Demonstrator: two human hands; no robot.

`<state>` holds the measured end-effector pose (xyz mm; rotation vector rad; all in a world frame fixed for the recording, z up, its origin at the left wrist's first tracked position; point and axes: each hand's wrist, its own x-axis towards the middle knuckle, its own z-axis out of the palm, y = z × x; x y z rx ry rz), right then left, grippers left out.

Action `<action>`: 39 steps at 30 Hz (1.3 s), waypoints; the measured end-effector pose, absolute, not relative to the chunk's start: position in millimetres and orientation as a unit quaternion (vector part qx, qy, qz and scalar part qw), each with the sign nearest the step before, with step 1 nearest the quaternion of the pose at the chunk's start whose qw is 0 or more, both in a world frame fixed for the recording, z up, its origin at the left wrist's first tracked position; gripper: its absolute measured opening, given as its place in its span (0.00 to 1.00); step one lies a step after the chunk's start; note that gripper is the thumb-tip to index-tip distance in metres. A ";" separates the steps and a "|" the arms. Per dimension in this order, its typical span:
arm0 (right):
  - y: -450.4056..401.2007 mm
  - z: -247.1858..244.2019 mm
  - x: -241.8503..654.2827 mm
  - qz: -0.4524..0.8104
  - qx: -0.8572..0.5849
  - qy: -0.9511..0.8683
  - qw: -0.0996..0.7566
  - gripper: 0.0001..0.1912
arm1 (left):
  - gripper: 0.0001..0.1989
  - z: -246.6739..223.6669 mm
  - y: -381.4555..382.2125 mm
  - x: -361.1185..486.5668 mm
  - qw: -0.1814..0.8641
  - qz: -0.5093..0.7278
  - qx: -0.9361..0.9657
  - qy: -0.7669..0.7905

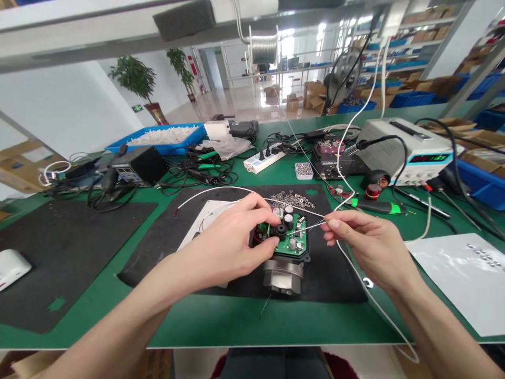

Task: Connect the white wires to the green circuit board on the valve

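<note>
A green circuit board (pixel 291 243) sits in a dark housing on top of a metal hex fitting (pixel 283 278), on a black mat (pixel 315 279). My left hand (pixel 240 234) reaches in from the left. Its thumb and index finger close around a black round component (pixel 281 231) on the board. To the right, my right hand (pixel 361 239) pinches a thin white wire (pixel 295 204) between thumb and index finger. A thin silvery strand runs from these fingertips toward the board. Part of the board's left side is hidden by my left hand.
Small metal nuts (pixel 294 200) lie scattered behind the board. A power supply (pixel 410 150), a green-handled tool (pixel 376 206) and a white sheet (pixel 461 284) are on the right. A power strip (pixel 265 158) and blue tray (pixel 158 138) stand behind. A solder spool (pixel 264 48) hangs overhead.
</note>
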<state>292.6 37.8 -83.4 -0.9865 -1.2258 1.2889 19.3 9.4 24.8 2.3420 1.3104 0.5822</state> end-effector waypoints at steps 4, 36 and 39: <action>39.6 -75.2 298.9 0.555 -0.409 -0.530 0.493 0.13 | 0.08 24.4 10.5 21.9 0.210 0.216 0.832 0.465; 73.7 -36.6 306.0 0.440 -0.414 -0.705 0.372 0.18 | 0.09 19.5 17.9 15.5 0.188 0.211 0.853 0.440; 73.4 -36.8 305.1 0.472 -0.419 -0.673 0.385 0.19 | 0.09 19.1 18.3 14.5 0.190 0.212 0.853 0.438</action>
